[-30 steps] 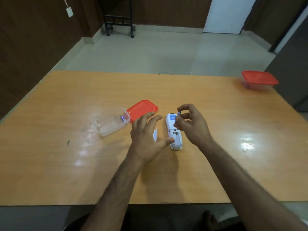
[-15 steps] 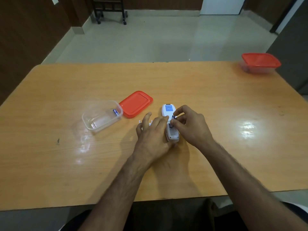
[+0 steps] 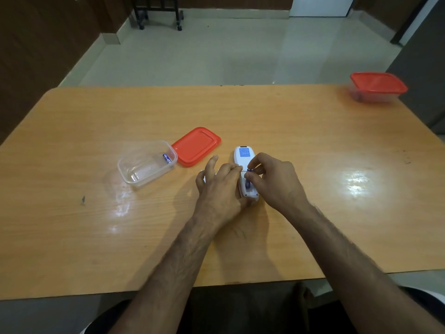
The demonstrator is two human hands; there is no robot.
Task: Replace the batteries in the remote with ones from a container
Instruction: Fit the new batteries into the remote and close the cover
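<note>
A white remote [image 3: 243, 157] lies face down on the wooden table [image 3: 313, 145], with a blue label on its back and its battery bay uncovered. My right hand [image 3: 277, 182] pinches a blue battery [image 3: 249, 177] and holds it tilted in the bay. My left hand [image 3: 220, 189] rests on the remote's left side, thumb at its near end, and steadies it. A clear container [image 3: 147, 165] to the left holds one blue battery [image 3: 166, 158]. Its red lid [image 3: 196, 146] lies beside it. The battery cover is mostly hidden under my left hand.
A second clear container with a red lid [image 3: 378, 86] stands at the table's far right corner. A black wheeled frame [image 3: 159, 13] stands on the tiled floor beyond the table. A small dark mark [image 3: 83, 199] is on the table at left.
My right hand brought the battery from above the remote down into the bay. My left hand closed in onto the remote's left side. The camera tilted further down.
</note>
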